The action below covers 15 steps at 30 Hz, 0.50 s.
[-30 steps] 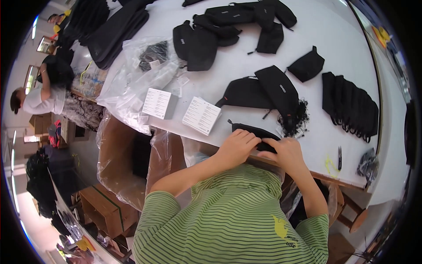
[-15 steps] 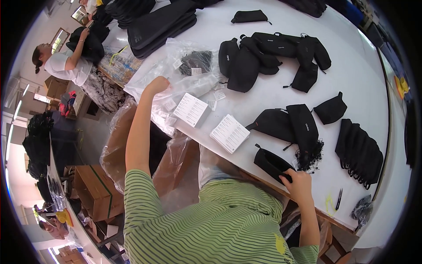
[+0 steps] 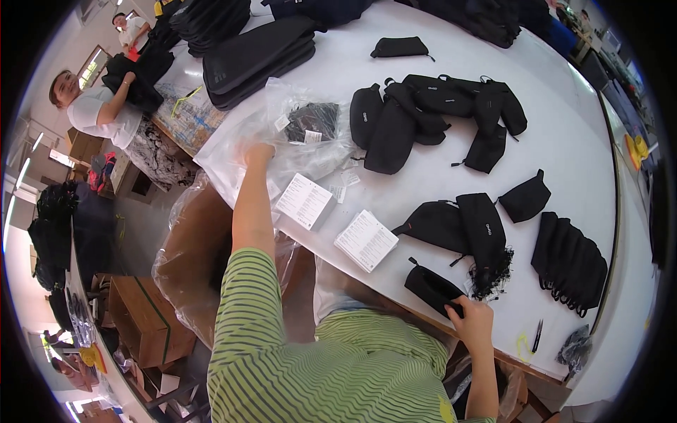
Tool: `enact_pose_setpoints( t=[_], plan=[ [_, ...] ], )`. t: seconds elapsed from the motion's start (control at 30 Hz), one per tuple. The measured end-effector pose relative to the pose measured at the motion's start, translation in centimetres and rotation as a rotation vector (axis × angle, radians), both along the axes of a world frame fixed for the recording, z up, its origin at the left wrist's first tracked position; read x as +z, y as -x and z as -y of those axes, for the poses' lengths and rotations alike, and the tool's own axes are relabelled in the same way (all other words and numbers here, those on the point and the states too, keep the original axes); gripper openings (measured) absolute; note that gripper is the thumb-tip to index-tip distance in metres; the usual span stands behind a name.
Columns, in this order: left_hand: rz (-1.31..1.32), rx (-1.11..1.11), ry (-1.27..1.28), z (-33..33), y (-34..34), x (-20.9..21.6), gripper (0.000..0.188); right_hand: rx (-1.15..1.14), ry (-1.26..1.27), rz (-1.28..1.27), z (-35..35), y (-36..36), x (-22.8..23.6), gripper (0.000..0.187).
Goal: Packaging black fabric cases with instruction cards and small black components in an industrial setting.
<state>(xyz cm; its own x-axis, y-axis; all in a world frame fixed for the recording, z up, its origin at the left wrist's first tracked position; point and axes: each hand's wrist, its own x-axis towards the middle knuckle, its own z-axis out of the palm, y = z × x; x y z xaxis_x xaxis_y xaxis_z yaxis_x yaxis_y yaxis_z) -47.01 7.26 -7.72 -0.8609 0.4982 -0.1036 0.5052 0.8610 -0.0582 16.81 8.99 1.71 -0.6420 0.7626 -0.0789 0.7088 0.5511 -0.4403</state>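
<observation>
A small black zip pouch (image 3: pixel 430 287) lies at the table's near edge. My right hand (image 3: pixel 472 321) is closed on its right end, thumb on top. Farther left, my left hand (image 3: pixel 259 152) reaches into a heap of clear plastic bags (image 3: pixel 236 134); its fingers are blurred against the film, so their grip is unclear. A black item in clear plastic (image 3: pixel 312 121) with white labels lies beside that heap. Between my hands sit two stacks of white printed cards, one left (image 3: pixel 303 201) and one right (image 3: pixel 366 241).
Several black pouches (image 3: pixel 391 134) lie across the table, with a row of them (image 3: pixel 570 262) at the right. A tangle of black cords (image 3: pixel 490 275), a dark pen-like tool (image 3: pixel 538 336) and crumpled plastic (image 3: pixel 575 347) are nearby. Left stand a plastic-lined carton (image 3: pixel 190 261) and a co-worker (image 3: pixel 106 116).
My left arm has swung inward and the hand has moved down onto the plastic bags. My right hand still grips the pouch. The view has shifted slightly; the co-worker's head has turned.
</observation>
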Motion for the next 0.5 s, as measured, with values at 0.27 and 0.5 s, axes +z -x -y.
enact_pose_setpoints(
  t=[0.27, 0.5],
  plan=[
    [0.095, -0.262, -0.021, 2.0, 2.6, -1.1, 0.039, 0.014, 0.016, -0.041, -0.5, -0.2, 0.2, 0.018],
    [-0.192, -0.475, -0.522, 3.9, -8.2, 6.4, 0.021, -0.021, 0.022, -0.059, -0.6, -0.2, -0.6, 0.018]
  ],
)
